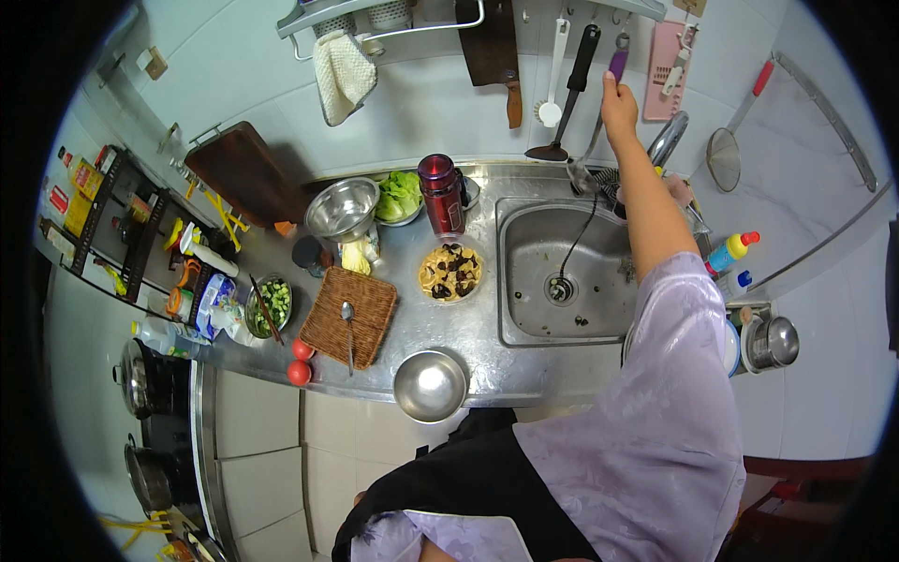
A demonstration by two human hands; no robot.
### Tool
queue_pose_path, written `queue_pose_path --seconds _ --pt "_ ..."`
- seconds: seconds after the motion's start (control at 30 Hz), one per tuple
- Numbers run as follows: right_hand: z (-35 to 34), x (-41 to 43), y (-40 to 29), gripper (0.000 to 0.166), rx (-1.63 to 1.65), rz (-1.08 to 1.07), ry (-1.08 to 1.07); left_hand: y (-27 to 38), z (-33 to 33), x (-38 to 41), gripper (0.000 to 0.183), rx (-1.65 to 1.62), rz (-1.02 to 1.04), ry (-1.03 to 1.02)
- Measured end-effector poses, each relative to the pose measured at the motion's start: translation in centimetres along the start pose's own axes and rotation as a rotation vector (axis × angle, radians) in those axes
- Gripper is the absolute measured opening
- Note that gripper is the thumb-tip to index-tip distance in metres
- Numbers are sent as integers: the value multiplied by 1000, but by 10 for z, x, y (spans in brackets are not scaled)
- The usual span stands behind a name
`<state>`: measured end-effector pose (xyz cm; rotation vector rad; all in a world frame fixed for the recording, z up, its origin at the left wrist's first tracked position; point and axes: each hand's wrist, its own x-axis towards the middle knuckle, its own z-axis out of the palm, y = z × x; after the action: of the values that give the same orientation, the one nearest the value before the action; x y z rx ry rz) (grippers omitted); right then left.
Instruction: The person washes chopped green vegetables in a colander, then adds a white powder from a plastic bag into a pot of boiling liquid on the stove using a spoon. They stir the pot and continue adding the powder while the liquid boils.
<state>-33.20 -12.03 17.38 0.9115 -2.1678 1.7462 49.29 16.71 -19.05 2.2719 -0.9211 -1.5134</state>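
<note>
My right hand (619, 109) grips the purple handle (618, 63) of a metal ladle (581, 174) at the wall hooks above the sink. Left of it hang a black-handled spatula (577, 84) and a white brush (555, 77). My left hand is out of view. Before me an empty steel bowl (430, 386) sits at the counter's front edge. Behind it stands a bowl of yellow and black food (451, 272). A metal spoon (348, 330) lies on a woven brown basket (372, 291), beside two tomatoes (300, 372). Chopsticks (265, 309) rest across a bowl of chopped greens (277, 298).
The steel sink (562, 327) holds food scraps around its drain. A red thermos (442, 200), lettuce (399, 197) and a steel bowl (343, 209) stand near the back wall. A dark cutting board (239, 172) leans at the left. A cleaver (515, 105) hangs on the wall.
</note>
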Motion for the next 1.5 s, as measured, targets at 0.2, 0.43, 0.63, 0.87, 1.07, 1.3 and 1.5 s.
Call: queue_pose_path --seconds 0.2,0.43,0.63,0.87,1.07,1.3,1.5 --pt "-10 -29 -34 45 536 164 -72 -34 8 -1 24 8 -71 11" --pt "-5 -26 -89 46 727 48 -102 -122 -48 15 20 1058 836 38" --pt "-35 -74 -174 43 1579 -434 -969 155 -7 -115 32 -313 109 -81" --pt "-4 -329 -277 21 1451 -883 -707 339 31 -235 82 -598 481 -975" --pt "-10 -486 -325 30 1246 -973 -863 330 -25 -254 56 -1466 451 -896" --pt "-6 -622 -326 30 938 -632 -1561 232 -133 -171 45 -1469 775 -411" --pt "-11 -676 -344 50 969 1014 -2379 177 -191 -154 49 -1291 946 -189"
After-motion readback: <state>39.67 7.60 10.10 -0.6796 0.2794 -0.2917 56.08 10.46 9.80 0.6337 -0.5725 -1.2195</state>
